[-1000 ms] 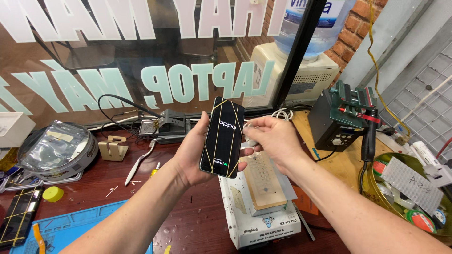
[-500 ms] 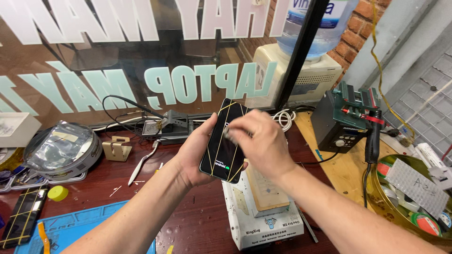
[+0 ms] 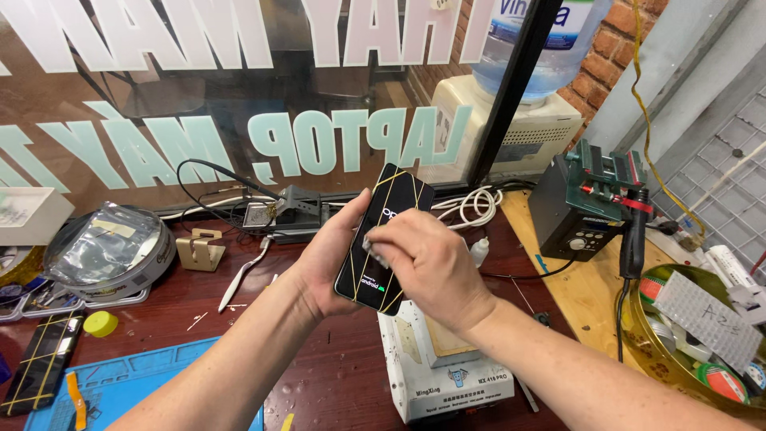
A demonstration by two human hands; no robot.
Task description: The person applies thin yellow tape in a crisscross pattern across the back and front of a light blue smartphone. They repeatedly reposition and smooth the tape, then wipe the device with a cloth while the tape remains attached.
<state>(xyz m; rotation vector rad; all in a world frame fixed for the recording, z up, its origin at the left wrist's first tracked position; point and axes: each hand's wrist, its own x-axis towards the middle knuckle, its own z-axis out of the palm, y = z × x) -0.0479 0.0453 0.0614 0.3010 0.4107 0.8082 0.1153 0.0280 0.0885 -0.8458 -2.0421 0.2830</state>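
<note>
While the dark red wooden desk (image 3: 239,335) carries a white box-shaped heating station (image 3: 447,383), the left hand (image 3: 331,259) above it grips a slim black smartphone (image 3: 381,239) upright, and the right hand (image 3: 427,267) fingers pinch a small white wipe (image 3: 373,254) against its lit screen.

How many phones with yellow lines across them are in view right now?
2. One phone is held upright in the left hand; a second phone lies flat at the table's left edge. Others may be hidden.
</note>
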